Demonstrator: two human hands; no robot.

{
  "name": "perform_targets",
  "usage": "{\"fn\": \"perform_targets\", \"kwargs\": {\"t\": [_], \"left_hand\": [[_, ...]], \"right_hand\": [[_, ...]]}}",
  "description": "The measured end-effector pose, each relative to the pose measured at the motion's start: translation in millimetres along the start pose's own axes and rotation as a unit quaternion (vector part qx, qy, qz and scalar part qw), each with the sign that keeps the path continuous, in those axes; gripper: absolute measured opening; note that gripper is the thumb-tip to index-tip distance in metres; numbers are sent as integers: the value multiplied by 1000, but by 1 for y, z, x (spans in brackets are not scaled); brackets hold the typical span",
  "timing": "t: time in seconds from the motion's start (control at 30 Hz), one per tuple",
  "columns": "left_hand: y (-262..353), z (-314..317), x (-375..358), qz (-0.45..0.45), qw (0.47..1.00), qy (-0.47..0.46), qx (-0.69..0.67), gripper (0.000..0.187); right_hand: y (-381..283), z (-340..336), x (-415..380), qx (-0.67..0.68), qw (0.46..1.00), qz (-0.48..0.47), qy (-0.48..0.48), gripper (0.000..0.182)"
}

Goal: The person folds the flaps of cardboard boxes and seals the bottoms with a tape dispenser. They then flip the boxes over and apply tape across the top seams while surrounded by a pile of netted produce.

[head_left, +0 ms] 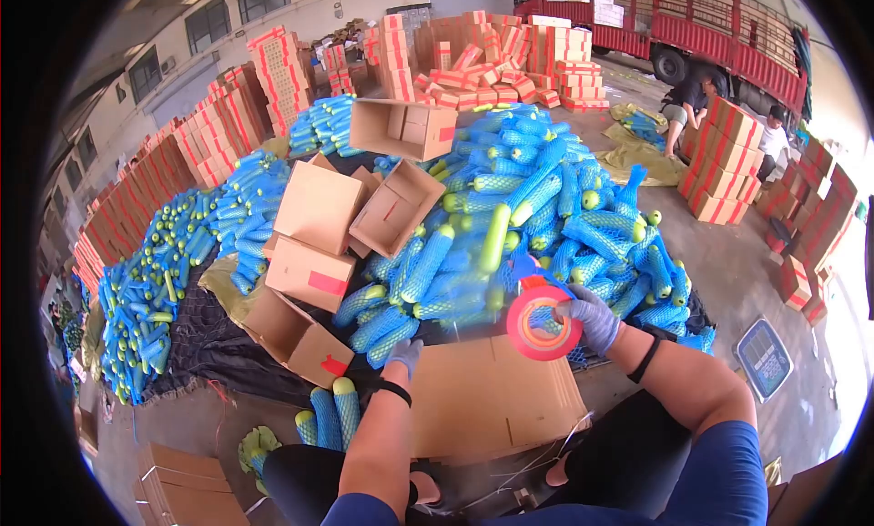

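Note:
My right hand [590, 318], in a grey glove, grips a tape dispenser with a roll of red tape [544, 322] above the right part of a flattened cardboard box [487, 394]. Near that box's upper left corner is my left hand [404, 353], also gloved; its fingers are partly hidden and blurred, so its hold is unclear. Just beyond both hands rises a large heap of green gourd-like vegetables in blue mesh sleeves [537, 189]. A few more sleeved vegetables [337, 417] stand beside my left forearm.
Open empty cartons [300, 335] lie left of the heap. Another vegetable pile [150, 289] spreads farther left. Stacked taped boxes [724, 162] stand at right, near two crouching people [687, 107]. A scale [765, 358] rests on the floor; a red truck [669, 35] is behind.

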State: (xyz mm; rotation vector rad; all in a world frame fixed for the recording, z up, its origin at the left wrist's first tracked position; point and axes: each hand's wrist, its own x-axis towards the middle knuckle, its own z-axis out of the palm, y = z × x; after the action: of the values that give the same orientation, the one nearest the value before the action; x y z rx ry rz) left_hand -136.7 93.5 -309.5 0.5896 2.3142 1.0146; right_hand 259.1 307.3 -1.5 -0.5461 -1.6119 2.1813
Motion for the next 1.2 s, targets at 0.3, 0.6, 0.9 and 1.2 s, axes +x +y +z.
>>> {"fn": "perform_targets", "kwargs": {"t": [0.3,0.6,0.9,1.2], "left_hand": [[-6,41,-133,-297,935,169,100,77],[-71,19,-65,-85,944,26,-317,41],[47,-39,-134,117,811,-144,-555,41],[136,-131,-197,98,745,-419,-509,58]], "right_hand": [[73,-64,5,-163,981,101,-12,61],[55,-56,31,-394,919,-11,-26,61],[-13,9,-1,-528,780,-166,-292,75],[0,32,-11,-619,641,-315,-326,33]]}}
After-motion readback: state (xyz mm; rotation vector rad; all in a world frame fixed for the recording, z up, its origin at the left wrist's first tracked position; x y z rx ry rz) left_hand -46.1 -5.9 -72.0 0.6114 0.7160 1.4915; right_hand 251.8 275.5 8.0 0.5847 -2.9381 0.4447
